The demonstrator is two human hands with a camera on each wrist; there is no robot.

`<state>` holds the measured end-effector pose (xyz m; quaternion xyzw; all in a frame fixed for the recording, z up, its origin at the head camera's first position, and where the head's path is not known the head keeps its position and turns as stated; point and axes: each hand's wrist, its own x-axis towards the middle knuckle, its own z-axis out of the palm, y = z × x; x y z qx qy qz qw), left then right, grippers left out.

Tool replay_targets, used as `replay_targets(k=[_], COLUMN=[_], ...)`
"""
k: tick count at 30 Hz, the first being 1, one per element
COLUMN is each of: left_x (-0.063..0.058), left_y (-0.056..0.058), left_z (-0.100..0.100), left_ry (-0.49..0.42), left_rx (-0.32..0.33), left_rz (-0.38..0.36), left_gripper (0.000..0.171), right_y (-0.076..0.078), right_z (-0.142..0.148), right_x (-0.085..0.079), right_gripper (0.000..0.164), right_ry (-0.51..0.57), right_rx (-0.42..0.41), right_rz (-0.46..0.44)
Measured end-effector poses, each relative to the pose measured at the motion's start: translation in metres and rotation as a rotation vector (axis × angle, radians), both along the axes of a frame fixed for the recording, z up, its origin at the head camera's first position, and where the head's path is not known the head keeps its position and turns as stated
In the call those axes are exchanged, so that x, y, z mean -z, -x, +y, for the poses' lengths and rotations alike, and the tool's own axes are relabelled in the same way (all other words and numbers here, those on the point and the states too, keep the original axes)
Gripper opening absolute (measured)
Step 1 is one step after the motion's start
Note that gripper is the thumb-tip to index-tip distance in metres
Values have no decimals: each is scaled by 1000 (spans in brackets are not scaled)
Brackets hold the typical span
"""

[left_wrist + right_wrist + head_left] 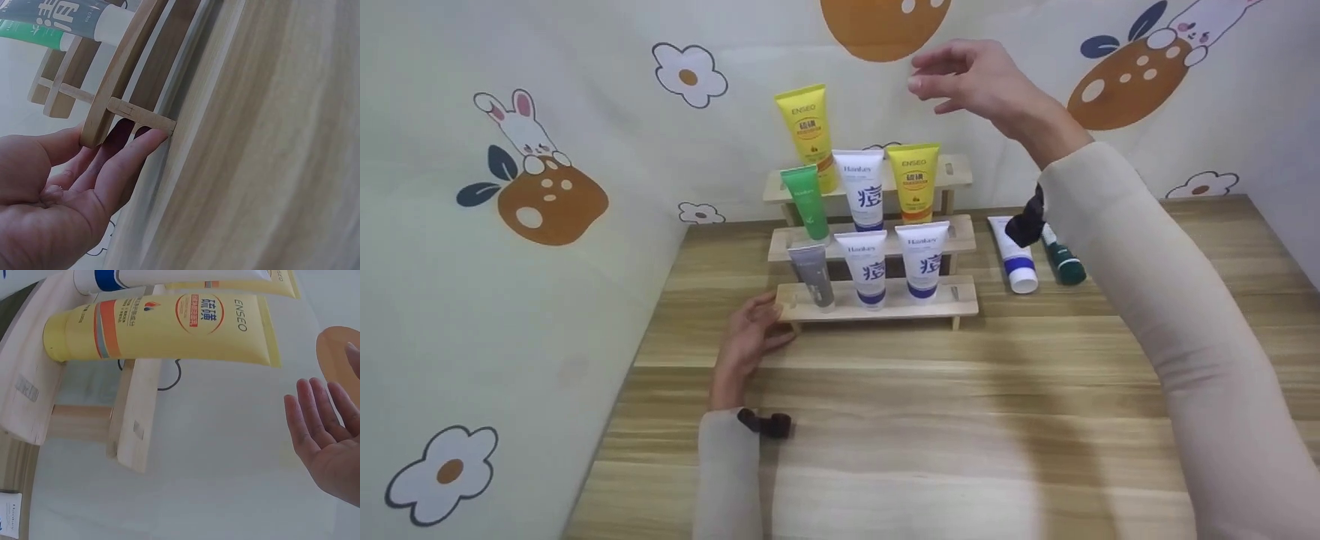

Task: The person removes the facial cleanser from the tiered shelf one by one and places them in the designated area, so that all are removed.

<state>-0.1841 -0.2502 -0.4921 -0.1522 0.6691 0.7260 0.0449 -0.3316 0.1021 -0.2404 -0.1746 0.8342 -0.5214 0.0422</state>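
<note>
Pinching the rack [896, 304], the left hand [746, 330] likely steadies it; upper right, the right hand [979, 82] is empty, fingers loose.

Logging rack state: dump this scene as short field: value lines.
Fixture: three-tier pale wooden rack
Top tier: yellow flat-ended squeeze tube, upright at left
Middle tier, left to right: green squeeze tube, blue-banded white squeeze tube, second yellow tube
Bottom tier, left to right: grey squeeze tube, second white tube, third white tube
Wood-grain tabletop, right side: fourth white tube, dark green tube, both lying
Left hand: grips bottom tier's left end
Right hand: raised, holding nothing
</note>
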Motion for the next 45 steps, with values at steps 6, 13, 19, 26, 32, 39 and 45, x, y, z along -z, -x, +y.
replay_targets(k=[6,13,19,26,32,39,45], left_x=[-1,1,2,1,2,3,1], left_y=[2,0,-1,0,0,1,0], left_z=[0,-1,-1,-1,-1,1,-1], left_ry=[-4,-15,-15,-3,-20,-26,-14], left_rx=[11,-3,-5,6,0,-24,-21], left_rz=[-14,-11,-11,-17,-13,7,-9], left_gripper=[45,43,44,44,43,45,45], right_y=[2,1,0,2,6,10,11], right_z=[-22,-56,-81,-97,-105,-113,-122], right_x=[-6,-14,-17,-16,-11,-7,-4], right_gripper=[57,54,50,47,48,42,32], right_ry=[-34,-86,-137,-149,-157,-151,-150], right_rx=[-61,-101,-93,-55,-16,2,31], right_rz=[-24,-32,-27,-78,-125,-152,-131])
